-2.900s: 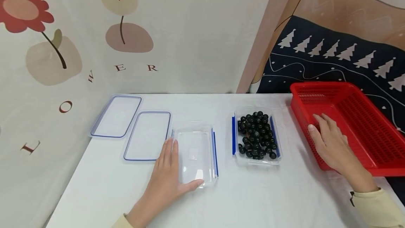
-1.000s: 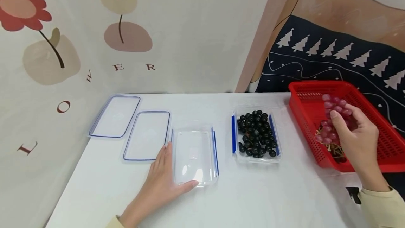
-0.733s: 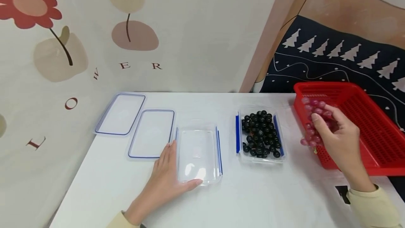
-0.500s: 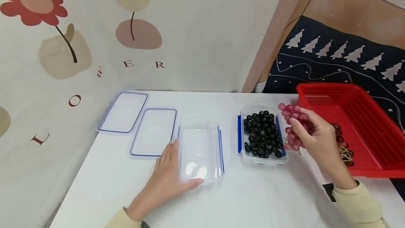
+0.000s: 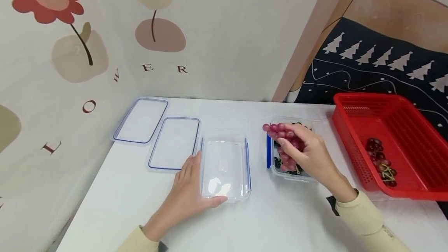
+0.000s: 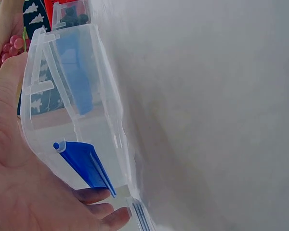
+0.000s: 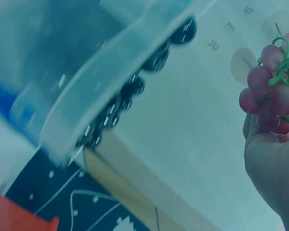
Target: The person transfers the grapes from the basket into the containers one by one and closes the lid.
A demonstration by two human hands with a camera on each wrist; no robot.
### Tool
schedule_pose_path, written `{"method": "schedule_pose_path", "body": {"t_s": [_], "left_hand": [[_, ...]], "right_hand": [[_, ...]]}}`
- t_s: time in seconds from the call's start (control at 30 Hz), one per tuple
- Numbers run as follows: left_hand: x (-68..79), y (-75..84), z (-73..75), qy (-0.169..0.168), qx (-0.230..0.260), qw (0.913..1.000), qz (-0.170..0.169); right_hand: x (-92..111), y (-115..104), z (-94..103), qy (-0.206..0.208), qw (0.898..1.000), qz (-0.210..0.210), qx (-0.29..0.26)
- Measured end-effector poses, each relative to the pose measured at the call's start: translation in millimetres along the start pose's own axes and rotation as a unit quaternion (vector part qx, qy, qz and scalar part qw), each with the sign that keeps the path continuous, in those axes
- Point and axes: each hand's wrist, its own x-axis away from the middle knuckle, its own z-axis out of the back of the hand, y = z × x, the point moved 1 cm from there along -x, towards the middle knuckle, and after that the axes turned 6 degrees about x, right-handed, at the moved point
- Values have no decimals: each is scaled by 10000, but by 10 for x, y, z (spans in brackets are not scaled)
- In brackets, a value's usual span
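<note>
In the head view, my right hand (image 5: 313, 154) grips a bunch of red grapes (image 5: 287, 158) above a clear plastic box (image 5: 294, 176) holding black grapes (image 5: 277, 162). Hand and bunch hide most of that box's contents. Green stems show on the red grapes (image 7: 272, 89) in the right wrist view. My left hand (image 5: 189, 189) rests against a second clear box (image 5: 224, 166) with nothing in it, straight fingers along its left side and thumb at the near end. The left wrist view shows the fingertips (image 6: 116, 217) by a blue side latch (image 6: 89, 166).
Two clear lids with blue seals, the far lid (image 5: 141, 120) and the nearer lid (image 5: 175, 143), lie left on the white table (image 5: 245, 228). At right stands a red plastic basket (image 5: 416, 135) with dark red grapes (image 5: 379, 162) inside. A printed cloth (image 5: 227, 38) hangs behind.
My right hand reached into the red basket, lifted out the red grapes and carried them left over the box of black grapes. My left hand has stayed beside the clear box.
</note>
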Motion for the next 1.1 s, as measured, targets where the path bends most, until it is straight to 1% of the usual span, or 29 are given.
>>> {"method": "schedule_pose_path", "body": {"t_s": [0.2, 0.33, 0.6, 0.73, 0.9, 1.0, 1.1], "left_hand": [[-5, -18, -5, -17, -37, 10000, -30], [-7, -23, -1, -38, -21, 10000, 15], [-14, -9, -29, 7, 142, 9999, -44], [-12, -9, -40, -26, 228, 9997, -73], [-18, -2, -30, -99, 128, 9998, -69], [-15, -1, -12, -111, 70, 9999, -56], [-5, -7, 3, -125, 68, 9999, -56]], "right_hand": [[-42, -123, -285, -293, 9981, 429, -340], [-73, -239, -478, -680, 9937, 628, -628], [-162, -445, -779, -1153, 9850, 989, -820], [-137, -479, -962, -1398, 9803, 1200, -716], [-74, -504, -1142, -1702, 9725, 1560, -304], [-58, -529, -1204, -1998, 9652, 1685, -84], [-46, -543, -1258, -2365, 9545, 1810, 171]]}}
